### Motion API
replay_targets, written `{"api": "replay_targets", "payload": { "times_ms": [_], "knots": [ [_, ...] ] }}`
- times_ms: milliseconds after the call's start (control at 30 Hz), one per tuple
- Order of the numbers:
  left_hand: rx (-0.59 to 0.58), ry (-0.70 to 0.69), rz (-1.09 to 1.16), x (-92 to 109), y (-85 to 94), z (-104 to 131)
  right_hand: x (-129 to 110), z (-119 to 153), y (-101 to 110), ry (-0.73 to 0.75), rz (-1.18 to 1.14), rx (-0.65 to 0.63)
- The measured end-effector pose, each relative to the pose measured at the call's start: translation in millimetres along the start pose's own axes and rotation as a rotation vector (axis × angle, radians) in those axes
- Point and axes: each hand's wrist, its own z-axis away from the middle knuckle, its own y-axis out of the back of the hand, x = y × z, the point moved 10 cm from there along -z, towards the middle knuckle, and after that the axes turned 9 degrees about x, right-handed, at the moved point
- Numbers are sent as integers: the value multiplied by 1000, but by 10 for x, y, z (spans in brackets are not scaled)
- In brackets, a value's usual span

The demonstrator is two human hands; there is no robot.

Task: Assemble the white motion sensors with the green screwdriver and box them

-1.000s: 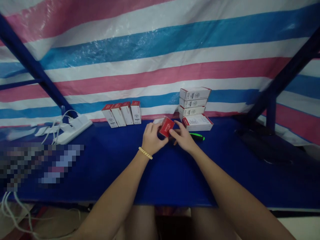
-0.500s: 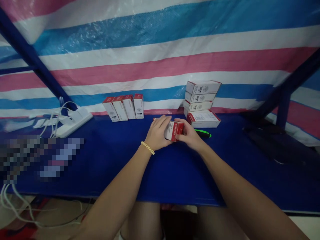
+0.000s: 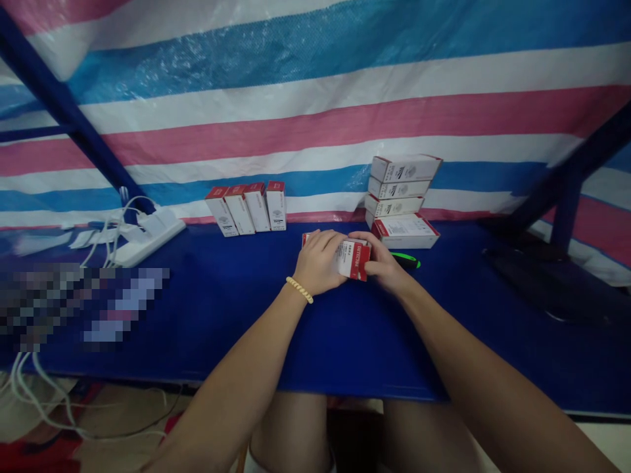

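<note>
A small red and white box (image 3: pixel 353 260) is held between both hands above the blue table. My left hand (image 3: pixel 320 260) wraps over its left part, covering much of it, and a yellow band circles that wrist. At the box's right end, my right hand (image 3: pixel 384 264) grips it with thumb and fingers. Part of the box's red edge shows beyond the left fingers. Just right of my right hand, a green and black tool (image 3: pixel 406 261) lies on the table, partly hidden by the hand.
Several similar boxes (image 3: pixel 256 210) stand upright at the back left of the table (image 3: pixel 365 355); several more form a stack (image 3: pixel 405 207) at the back right. A white power strip (image 3: pixel 152 242) with cables lies left. A dark item (image 3: pixel 532 282) lies right.
The held box shows more of its white and red face, and its red end has turned slightly. Both hands still hold it. The whole view has shifted a little.
</note>
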Motion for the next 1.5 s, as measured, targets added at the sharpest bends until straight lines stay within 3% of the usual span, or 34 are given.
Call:
{"api": "replay_targets", "payload": {
  "times_ms": [300, 567, 733, 833, 1000, 1067, 1167, 1333, 1500],
  "knots": [
    [-44, -18, 56, 43, 38, 22, 35, 48, -120, -145, -412, -197],
    [-57, 4, 152, 8, 131, 28, 21, 48, -120, -199, -459, -230],
    [-11, 13, 186, -36, 232, -23, 4, 40, -92, -223, -394, -135],
    [25, 14, 168, -19, 270, -48, 0, -2, 5, -197, -308, -13],
    [19, 25, 92, 24, 249, -58, -42, -97, 360, -4, 53, 358],
    [12, 12, 62, 52, 235, -58, -108, -107, 381, 98, 184, 412],
    [28, 30, 33, 47, 241, -61, -111, -119, 259, 132, 216, 336],
    [41, 55, 48, 25, 268, -67, 19, -60, 3, -33, 102, 143],
    [20, 64, 60, 7, 268, -69, 24, 4, -88, -117, 47, 66]
  ]
}}
